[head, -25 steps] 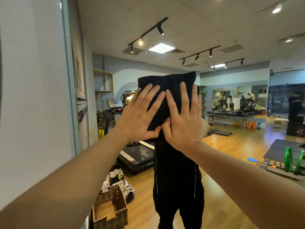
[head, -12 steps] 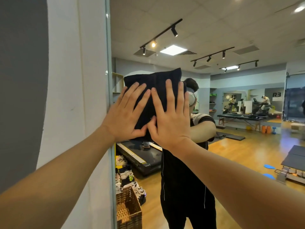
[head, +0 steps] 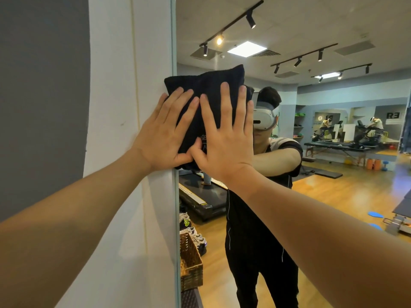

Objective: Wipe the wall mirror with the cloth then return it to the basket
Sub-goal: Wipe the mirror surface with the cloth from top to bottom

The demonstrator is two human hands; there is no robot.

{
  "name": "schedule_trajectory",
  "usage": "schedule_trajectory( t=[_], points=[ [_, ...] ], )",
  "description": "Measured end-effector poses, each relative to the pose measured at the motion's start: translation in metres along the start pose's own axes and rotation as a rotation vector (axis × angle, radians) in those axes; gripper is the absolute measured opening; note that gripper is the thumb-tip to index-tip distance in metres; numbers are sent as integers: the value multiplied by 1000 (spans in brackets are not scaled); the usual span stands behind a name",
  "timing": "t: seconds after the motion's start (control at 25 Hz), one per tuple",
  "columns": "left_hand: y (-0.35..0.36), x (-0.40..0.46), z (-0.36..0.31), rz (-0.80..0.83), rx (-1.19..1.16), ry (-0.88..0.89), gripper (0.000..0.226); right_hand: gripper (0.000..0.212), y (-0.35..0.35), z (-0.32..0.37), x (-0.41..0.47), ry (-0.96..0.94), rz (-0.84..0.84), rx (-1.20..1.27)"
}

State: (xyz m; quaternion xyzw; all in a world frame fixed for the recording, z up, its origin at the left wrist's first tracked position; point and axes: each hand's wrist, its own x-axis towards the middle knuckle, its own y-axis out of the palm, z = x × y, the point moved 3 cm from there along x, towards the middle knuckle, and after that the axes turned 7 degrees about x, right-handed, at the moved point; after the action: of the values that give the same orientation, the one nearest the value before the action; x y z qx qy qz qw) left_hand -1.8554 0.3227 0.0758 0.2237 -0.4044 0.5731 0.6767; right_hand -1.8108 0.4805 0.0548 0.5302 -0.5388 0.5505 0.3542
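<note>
You are pressing both flat, spread hands, left hand [head: 163,135] and right hand [head: 224,138], on the black cloth [head: 206,87], gripping nothing. Cloth is overlapping the mirror [head: 333,196] edge under your left fingers; open glass is lying rightward and below.

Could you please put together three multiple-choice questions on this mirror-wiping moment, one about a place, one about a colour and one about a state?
1. Where on the wall mirror is the folded cloth?
A. at its left edge, overlapping the white wall
B. at its right edge
C. down by the floor

2. What colour is the cloth?
A. white
B. black
C. yellow

3. How do the hands lie on the cloth?
A. both flat, with straight fingers pressing it
B. one hand hangs away from it
C. both bunch it into fists

Answers:
1. A, since the cloth straddles the mirror's left frame beside the white wall.
2. B, as the fabric is black all over.
3. A, because the left hand and right hand lie side by side, fingers spread upward on it.
</note>
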Motion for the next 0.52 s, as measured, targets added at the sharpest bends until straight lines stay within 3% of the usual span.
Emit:
schedule_trajectory(
  t=[0.52],
  points=[
    [8, -68, -57, 80, -54, -65, 88, 79, 9, -3, -79, -106, 87, 16]
  ],
)
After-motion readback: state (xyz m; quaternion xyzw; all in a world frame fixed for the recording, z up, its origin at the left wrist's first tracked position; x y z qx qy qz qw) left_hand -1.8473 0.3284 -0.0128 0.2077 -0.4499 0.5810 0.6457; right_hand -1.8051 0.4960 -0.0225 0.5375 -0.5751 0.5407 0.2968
